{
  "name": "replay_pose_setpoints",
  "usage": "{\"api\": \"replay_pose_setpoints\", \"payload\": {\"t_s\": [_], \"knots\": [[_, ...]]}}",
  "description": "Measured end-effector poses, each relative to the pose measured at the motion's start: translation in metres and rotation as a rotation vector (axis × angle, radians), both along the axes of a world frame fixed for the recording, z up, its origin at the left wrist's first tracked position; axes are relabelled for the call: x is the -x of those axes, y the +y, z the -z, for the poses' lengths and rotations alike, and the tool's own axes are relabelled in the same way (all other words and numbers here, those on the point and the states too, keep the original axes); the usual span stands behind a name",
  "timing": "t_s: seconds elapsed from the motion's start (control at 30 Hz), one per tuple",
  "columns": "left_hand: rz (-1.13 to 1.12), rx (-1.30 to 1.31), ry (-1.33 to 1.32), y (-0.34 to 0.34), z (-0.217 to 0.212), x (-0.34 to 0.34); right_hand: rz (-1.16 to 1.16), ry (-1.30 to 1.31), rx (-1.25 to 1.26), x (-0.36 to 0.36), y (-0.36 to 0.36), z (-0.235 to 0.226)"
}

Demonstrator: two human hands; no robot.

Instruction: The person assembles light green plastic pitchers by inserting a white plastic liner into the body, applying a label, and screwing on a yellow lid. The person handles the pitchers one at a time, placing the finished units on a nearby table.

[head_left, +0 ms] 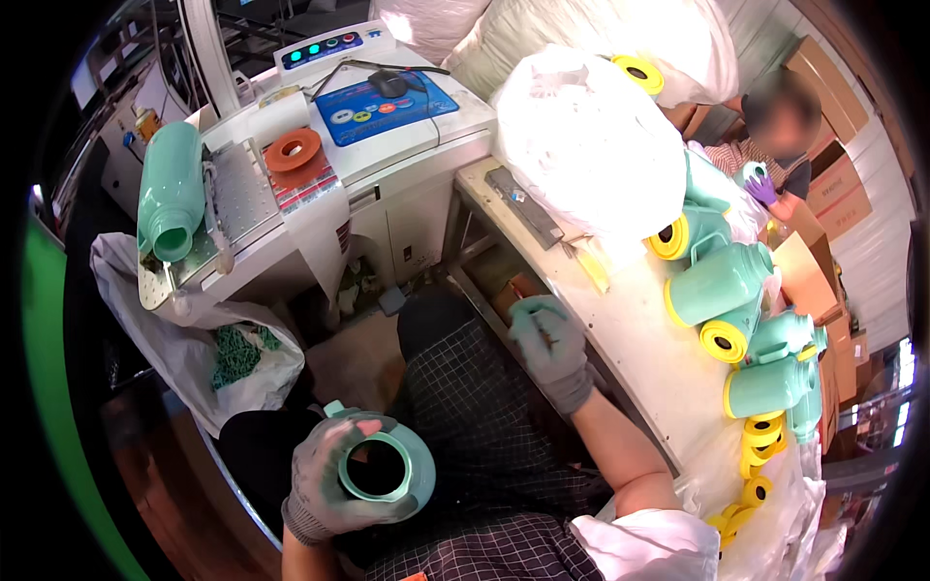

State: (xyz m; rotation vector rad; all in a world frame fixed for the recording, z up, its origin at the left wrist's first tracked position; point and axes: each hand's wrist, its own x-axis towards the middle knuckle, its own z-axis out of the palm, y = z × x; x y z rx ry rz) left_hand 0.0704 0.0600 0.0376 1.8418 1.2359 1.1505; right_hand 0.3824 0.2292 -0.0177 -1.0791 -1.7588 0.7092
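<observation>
My left hand (pixel 325 476), in a grey work glove, grips a mint-green plastic jug (pixel 420 473) over my lap. The jug's round open mouth faces up and its inside is dark. My right hand (pixel 550 349), gloved too, hovers by the near edge of the white worktable (pixel 639 363). Its fingers are curled in; what they hold, if anything, I cannot make out. Several mint-green jugs with yellow bases (pixel 719 283) lie on their sides along the table's right part.
A white machine (pixel 417 131) with a lit panel carries a mouse (pixel 389 84), an orange ring-shaped roll (pixel 294 155) and another green jug (pixel 170 184). A sack (pixel 184 339) holds green scraps. A white bag (pixel 581 145) bulges at the back; beyond it sits a co-worker wearing a purple glove (pixel 761 189).
</observation>
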Motion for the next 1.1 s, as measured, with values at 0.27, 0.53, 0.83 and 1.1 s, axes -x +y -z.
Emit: {"api": "replay_pose_setpoints", "payload": {"t_s": [0.27,0.53,0.83,1.1], "knots": [[-0.058,-0.01,0.254,0.025,0.015,-0.05,0.429,-0.308,-0.209,-0.104,0.108,-0.079],[-0.122,-0.03,0.327,0.015,0.012,-0.051,0.475,-0.601,-0.073,-0.12,0.205,-0.072],[-0.201,-0.044,0.439,0.013,0.026,-0.05,0.499,0.015,0.065,-0.138,0.226,-0.074],[-0.394,0.051,0.18,0.012,0.023,-0.058,0.293,0.542,0.188,-0.076,0.158,-0.098]]}}
